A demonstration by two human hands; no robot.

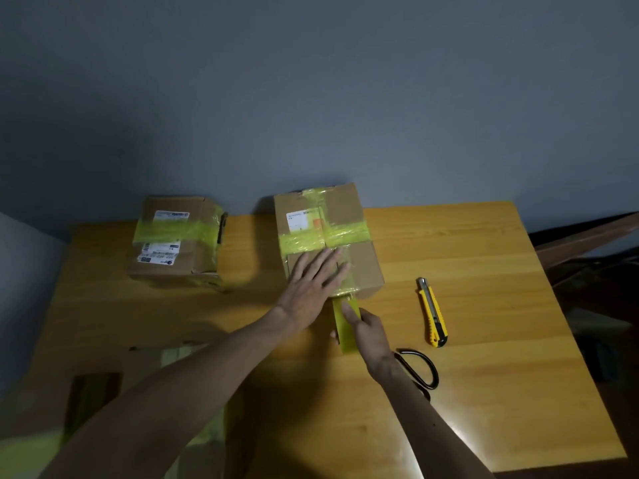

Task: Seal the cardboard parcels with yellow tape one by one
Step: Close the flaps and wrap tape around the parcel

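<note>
A cardboard parcel [366, 267] stands in the middle of the wooden table [484, 340], with yellow tape crossing its top both ways. My left hand [313, 283] lies flat with straight fingers on the parcel's near top, pressing on the tape strip. Just in front of the parcel's near edge, my right hand [368, 331] grips a roll of yellow tape [344, 326], and the strip runs from the roll up onto the box. A second parcel [176, 242] wrapped in yellow tape sits at the table's back left.
A yellow utility knife [432, 312] lies to the right of the parcel. Black-handled scissors [420, 369] lie beside my right forearm. More cardboard and yellow tape [173, 354] show below the table's left edge. A grey wall stands behind the table.
</note>
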